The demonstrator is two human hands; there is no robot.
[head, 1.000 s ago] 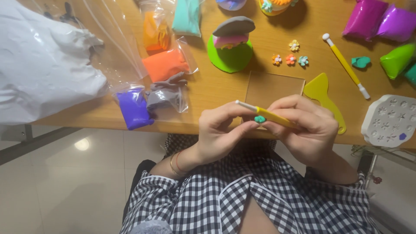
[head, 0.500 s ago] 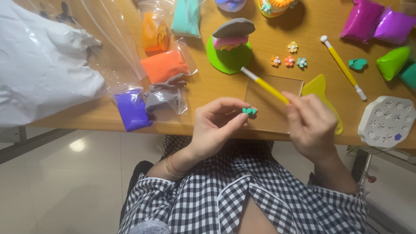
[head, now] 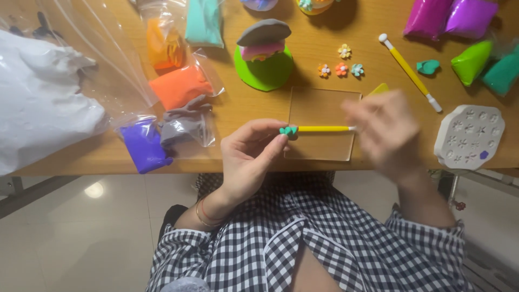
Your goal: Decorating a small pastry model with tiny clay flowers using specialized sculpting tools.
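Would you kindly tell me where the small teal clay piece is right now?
In the head view, the small teal clay piece sits at the left hand's fingertips, at the yellow tool's tip, over the clear square sheet's left edge.

Worn on the head, looking steeply down (one view only), close over the wooden table edge [head: 324,54] and lap.

Craft table: bagged modelling clay [head: 181,86], flower mould [head: 469,136], wooden tabletop [head: 319,48].
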